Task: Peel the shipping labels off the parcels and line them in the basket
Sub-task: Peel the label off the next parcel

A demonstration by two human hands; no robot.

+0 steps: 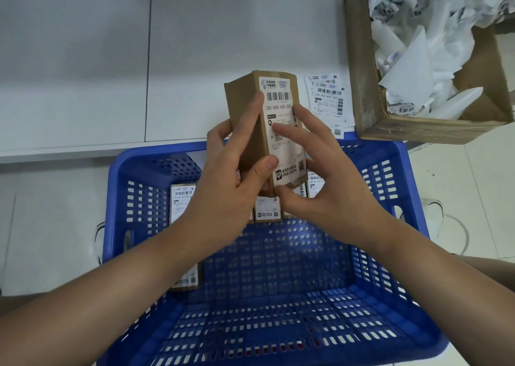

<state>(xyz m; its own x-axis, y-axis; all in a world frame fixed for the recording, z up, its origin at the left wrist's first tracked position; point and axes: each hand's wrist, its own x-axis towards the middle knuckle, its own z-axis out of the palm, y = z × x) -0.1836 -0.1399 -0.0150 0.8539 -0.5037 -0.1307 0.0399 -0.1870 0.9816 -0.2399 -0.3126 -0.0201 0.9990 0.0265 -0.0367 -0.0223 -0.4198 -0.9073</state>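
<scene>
Above the blue basket point(412, 187), held upright: a small brown parcel point(245, 131), its white label point(281, 126) still stuck flat down the facing side. Left hand point(231, 187) wrapping round the parcel's bare side, thumb pressing near the label's lower edge, grip clamped on the box. Right hand point(328, 181) resting with fingers spread and fairly straight over the label, thumb tucked under the bottom corner, grip apart rather than pinching.

Probably handling as a light, stiff cardboard box, easy to turn one-handed; the label looking thin and tearable, likely wanting a slow pull from a lifted corner, the bottom one by the right thumb seeming the nearest place to start.

Standing beyond the basket on the right, a big open carton point(362, 59) stuffed with crumpled label scraps point(418, 45). Lying on the pale bench point(83, 59) just behind the parcel, a few loose labels point(328, 98). Lined along the basket's far end, several more labelled parcels point(181, 206), partly hidden by both hands and crowding the space directly beneath the held one.
</scene>
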